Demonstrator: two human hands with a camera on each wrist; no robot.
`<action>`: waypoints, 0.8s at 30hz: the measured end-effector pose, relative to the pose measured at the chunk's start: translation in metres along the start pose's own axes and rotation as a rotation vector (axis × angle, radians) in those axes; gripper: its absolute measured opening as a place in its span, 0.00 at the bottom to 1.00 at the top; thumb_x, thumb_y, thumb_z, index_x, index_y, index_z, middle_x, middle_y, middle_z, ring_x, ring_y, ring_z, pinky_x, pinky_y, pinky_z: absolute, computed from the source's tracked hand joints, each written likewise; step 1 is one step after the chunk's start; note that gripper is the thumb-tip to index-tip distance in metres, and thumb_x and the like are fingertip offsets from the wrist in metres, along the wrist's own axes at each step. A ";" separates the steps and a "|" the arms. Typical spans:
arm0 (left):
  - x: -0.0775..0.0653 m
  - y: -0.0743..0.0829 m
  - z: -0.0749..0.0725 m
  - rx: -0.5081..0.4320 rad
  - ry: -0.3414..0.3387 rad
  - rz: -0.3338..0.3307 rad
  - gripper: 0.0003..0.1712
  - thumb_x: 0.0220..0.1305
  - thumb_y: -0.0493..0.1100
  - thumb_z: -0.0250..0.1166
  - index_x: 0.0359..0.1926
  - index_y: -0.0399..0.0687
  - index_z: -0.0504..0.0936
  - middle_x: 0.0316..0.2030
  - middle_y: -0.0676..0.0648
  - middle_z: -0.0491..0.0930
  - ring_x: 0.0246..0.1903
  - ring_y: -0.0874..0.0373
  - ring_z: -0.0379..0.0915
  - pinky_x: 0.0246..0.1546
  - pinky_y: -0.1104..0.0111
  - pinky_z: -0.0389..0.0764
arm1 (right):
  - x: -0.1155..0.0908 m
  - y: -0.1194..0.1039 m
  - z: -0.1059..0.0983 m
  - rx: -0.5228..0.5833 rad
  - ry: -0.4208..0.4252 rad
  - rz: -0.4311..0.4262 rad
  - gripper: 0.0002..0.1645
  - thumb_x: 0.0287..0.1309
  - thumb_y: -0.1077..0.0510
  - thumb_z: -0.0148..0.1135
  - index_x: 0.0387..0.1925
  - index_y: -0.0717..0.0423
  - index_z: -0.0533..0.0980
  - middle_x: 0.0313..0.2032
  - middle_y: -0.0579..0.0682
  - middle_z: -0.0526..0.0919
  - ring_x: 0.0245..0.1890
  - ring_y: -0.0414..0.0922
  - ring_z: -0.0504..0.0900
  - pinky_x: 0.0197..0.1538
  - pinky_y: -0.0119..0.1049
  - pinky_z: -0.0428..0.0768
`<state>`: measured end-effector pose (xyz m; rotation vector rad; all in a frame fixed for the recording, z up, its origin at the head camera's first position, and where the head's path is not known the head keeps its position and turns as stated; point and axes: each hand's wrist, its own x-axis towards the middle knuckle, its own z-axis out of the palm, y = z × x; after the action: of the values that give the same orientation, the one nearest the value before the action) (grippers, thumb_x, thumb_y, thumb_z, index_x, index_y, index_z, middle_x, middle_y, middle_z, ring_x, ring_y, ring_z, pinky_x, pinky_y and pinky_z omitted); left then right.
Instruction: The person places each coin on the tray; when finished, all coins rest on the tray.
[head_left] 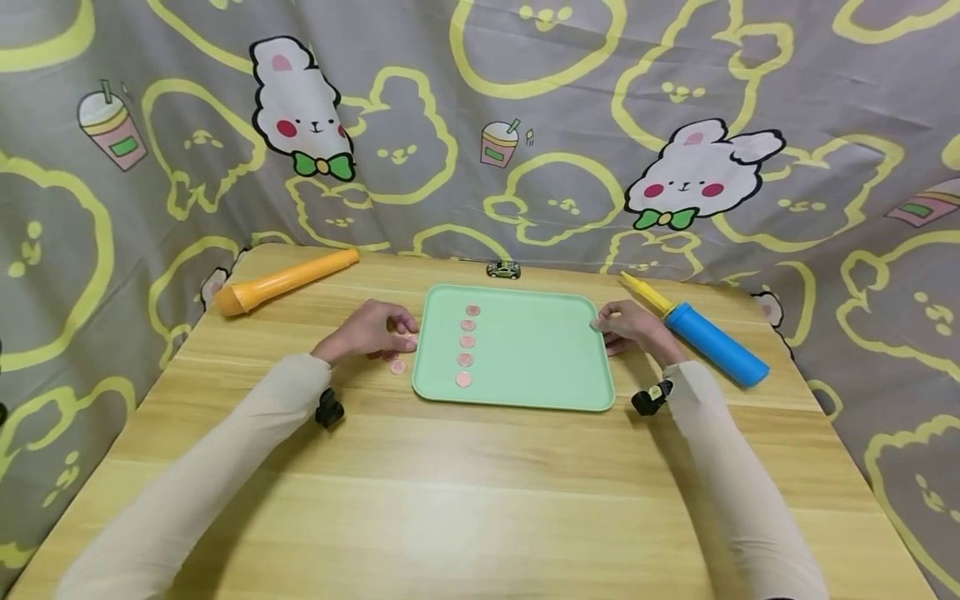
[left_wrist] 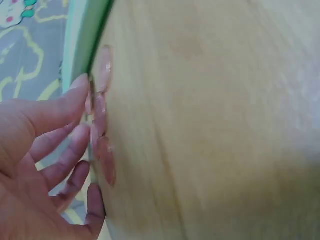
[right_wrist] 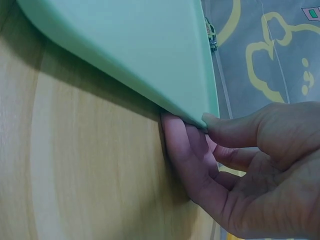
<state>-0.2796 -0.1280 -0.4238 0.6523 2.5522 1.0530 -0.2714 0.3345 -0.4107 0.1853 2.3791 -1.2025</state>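
A pale green tray (head_left: 536, 350) lies on the wooden table, with a column of several pink coin-like discs (head_left: 467, 342) near its left side. More such discs (left_wrist: 101, 115) lie close together on the table, just outside the tray's left edge. Over these my left hand (head_left: 375, 327) reaches, its thumb and fingertips at the discs and a gap between thumb and forefinger. My right hand (head_left: 630, 327) pinches the tray's right rim (right_wrist: 192, 122), thumb on top and fingers underneath. Part of the loose discs is hidden behind the left fingers.
An orange tapered stick (head_left: 288, 282) lies at the back left. Behind the tray stands a small toy car (head_left: 503, 269). To the right is a blue and yellow hand pump (head_left: 716, 342). A patterned curtain (head_left: 555, 108) hangs along the table's back and sides.
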 end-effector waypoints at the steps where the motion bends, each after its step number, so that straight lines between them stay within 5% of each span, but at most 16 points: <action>1: 0.000 0.000 0.000 0.019 0.006 0.008 0.10 0.65 0.39 0.75 0.44 0.38 0.86 0.35 0.43 0.82 0.23 0.59 0.76 0.34 0.66 0.75 | 0.001 0.000 0.001 0.001 -0.002 0.000 0.14 0.79 0.60 0.55 0.53 0.70 0.70 0.34 0.53 0.81 0.30 0.42 0.83 0.38 0.37 0.88; 6: -0.003 0.002 0.001 0.091 0.048 0.011 0.09 0.62 0.38 0.77 0.39 0.39 0.86 0.31 0.44 0.81 0.26 0.54 0.78 0.45 0.59 0.74 | 0.002 0.002 0.002 0.006 -0.018 -0.002 0.14 0.79 0.60 0.54 0.53 0.69 0.69 0.34 0.52 0.81 0.31 0.42 0.83 0.39 0.38 0.88; 10: -0.002 0.004 0.003 0.162 0.094 -0.024 0.14 0.61 0.44 0.79 0.40 0.43 0.85 0.32 0.46 0.81 0.37 0.50 0.73 0.45 0.57 0.70 | 0.001 0.002 -0.002 -0.007 -0.005 0.012 0.14 0.80 0.60 0.53 0.54 0.70 0.69 0.34 0.53 0.80 0.31 0.41 0.83 0.38 0.37 0.88; 13: 0.001 0.003 0.007 0.208 0.126 -0.046 0.14 0.60 0.47 0.80 0.38 0.45 0.85 0.30 0.49 0.81 0.35 0.52 0.73 0.42 0.58 0.69 | 0.001 0.003 -0.004 -0.006 0.001 0.030 0.15 0.80 0.60 0.54 0.55 0.69 0.69 0.34 0.52 0.80 0.30 0.41 0.83 0.38 0.37 0.88; 18: 0.003 0.002 0.008 0.196 0.138 -0.055 0.11 0.61 0.44 0.79 0.34 0.46 0.85 0.23 0.50 0.80 0.20 0.58 0.74 0.38 0.61 0.70 | 0.000 0.001 -0.004 0.007 -0.007 0.026 0.17 0.79 0.59 0.55 0.57 0.70 0.68 0.34 0.52 0.81 0.30 0.40 0.83 0.39 0.37 0.89; 24: 0.003 0.003 0.005 0.136 0.189 -0.075 0.08 0.64 0.42 0.77 0.34 0.45 0.86 0.27 0.48 0.83 0.25 0.56 0.77 0.38 0.62 0.73 | 0.001 0.000 -0.002 0.020 -0.004 0.023 0.18 0.79 0.59 0.56 0.58 0.72 0.69 0.35 0.52 0.82 0.31 0.40 0.84 0.40 0.38 0.89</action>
<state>-0.2789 -0.1220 -0.4249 0.5071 2.8074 0.9639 -0.2727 0.3363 -0.4100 0.2160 2.3560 -1.2147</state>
